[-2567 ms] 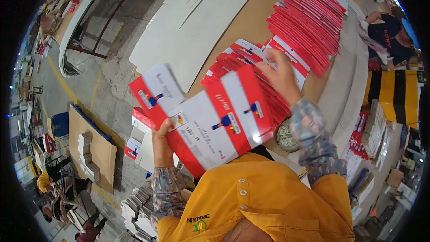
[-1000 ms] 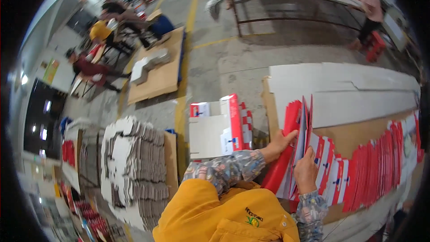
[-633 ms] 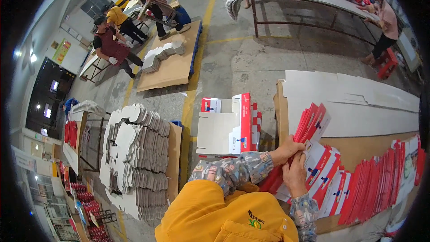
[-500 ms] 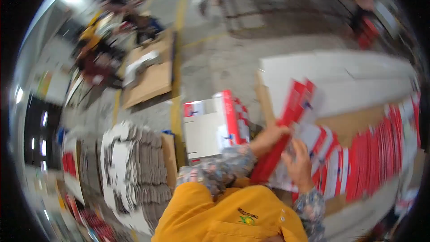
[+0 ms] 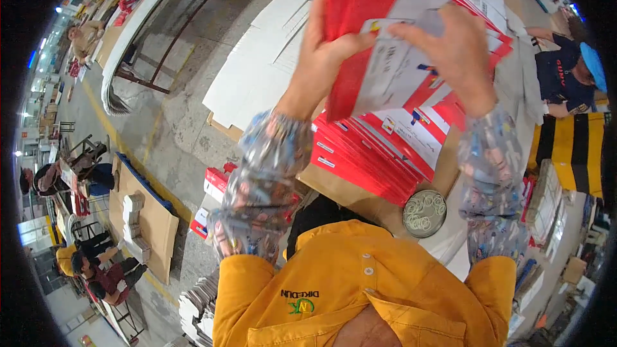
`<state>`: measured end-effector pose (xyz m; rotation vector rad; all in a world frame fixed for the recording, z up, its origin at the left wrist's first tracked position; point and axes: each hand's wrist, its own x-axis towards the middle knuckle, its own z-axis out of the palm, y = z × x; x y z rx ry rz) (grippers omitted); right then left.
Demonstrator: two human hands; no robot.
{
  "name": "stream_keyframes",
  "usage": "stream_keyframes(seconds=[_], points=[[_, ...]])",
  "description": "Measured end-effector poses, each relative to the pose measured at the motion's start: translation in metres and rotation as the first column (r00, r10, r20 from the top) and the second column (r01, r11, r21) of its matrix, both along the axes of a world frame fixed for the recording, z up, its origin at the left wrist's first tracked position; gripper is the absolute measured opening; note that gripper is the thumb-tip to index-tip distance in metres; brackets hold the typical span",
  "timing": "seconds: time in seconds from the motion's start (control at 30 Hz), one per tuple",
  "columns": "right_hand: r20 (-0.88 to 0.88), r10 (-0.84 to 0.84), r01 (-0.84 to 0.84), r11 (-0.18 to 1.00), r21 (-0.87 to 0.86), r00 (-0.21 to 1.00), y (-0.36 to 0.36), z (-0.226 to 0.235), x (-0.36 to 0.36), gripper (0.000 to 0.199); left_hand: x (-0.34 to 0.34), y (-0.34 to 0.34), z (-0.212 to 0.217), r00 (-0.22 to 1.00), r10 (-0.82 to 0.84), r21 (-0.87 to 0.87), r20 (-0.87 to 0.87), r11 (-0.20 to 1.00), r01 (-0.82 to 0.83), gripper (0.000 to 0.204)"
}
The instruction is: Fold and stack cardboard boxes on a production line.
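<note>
My left hand [image 5: 324,61] is closed on the left edge of a few flat red-and-white printed cartons [image 5: 379,80], its thumb across their face. The cartons stand tilted, and their upper end runs out at the top of the view. At their right side is my right hand [image 5: 459,54], thumb laid on the printed face and fingers bent around the edge, partly blurred. Under both hands, a fanned row of similar flat cartons [image 5: 366,154] lies on brown cardboard. Near its close end sits a round dish of pale rubber bands [image 5: 425,213].
White cardboard sheets [image 5: 257,51] lie left of the row. A co-worker in a dark shirt [image 5: 565,74] stands at the right, near a yellow-and-black striped panel [image 5: 565,154]. On the left, a brown board [image 5: 151,218] holds small white pieces; other people sit beyond it.
The view has swung to the right, toward the carton row. The held cartons are now raised farther from my body, and my right hand has come onto them.
</note>
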<state>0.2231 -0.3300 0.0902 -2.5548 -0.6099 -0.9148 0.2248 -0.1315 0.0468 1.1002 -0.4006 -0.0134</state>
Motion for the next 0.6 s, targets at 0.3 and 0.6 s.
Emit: stream_keyframes(seconds=[0.3,0.6], points=[[0.053,-0.405,0.408,0.903,-0.137,0.913,-0.030,-0.095,0.048,0.049,0.104,-0.044,-0.096,0.968,-0.210,0.163,-0.138,0.959,0.231,0.052],[-0.223,-0.347,0.314,0.934,-0.172,0.911,-0.016,-0.162,0.053,0.059,0.107,-0.025,-0.171,0.913,-0.325,0.102,-0.247,0.928,0.358,0.103]])
